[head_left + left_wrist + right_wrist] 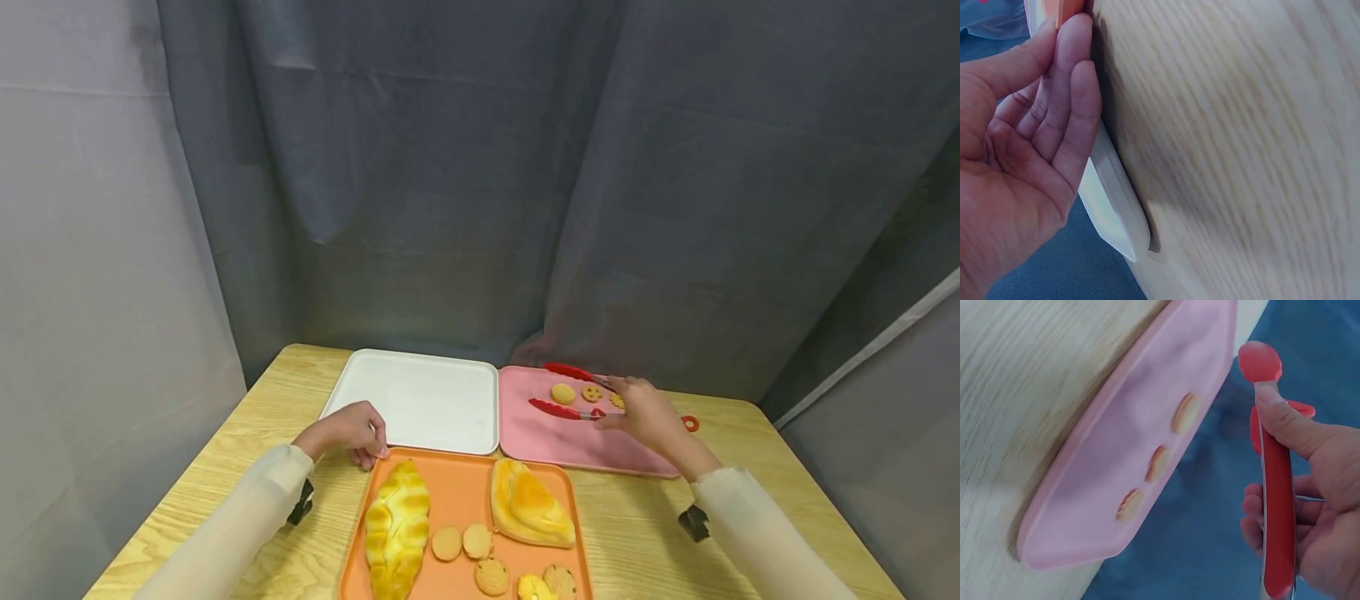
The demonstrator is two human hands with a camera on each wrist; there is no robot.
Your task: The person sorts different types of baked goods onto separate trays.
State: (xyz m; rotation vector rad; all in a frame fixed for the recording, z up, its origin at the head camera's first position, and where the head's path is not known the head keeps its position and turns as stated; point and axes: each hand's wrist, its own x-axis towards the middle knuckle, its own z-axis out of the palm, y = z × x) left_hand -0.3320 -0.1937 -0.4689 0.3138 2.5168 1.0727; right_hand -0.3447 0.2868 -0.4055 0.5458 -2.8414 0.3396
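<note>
In the head view my left hand (354, 433) is at the far left corner of the orange tray (459, 472). Its thumb and index finger pinch the tray's rim (1067, 9) in the left wrist view. My right hand (651, 414) grips a pair of red tongs (1279, 519) by the handles, over the pink tray (585, 450). The tong tips are spread apart, with nothing between them in the right wrist view. Three cookies lie in a row on the pink tray, among them a round cookie (563, 394) and a holed cookie (592, 393).
A white tray (420, 400) stands left of the pink one, behind the orange tray. The orange tray carries a braided bread (397, 533), a folded pastry (528, 507) and several cookies (491, 576). Grey curtains (450, 183) hang close behind the wooden table (645, 533).
</note>
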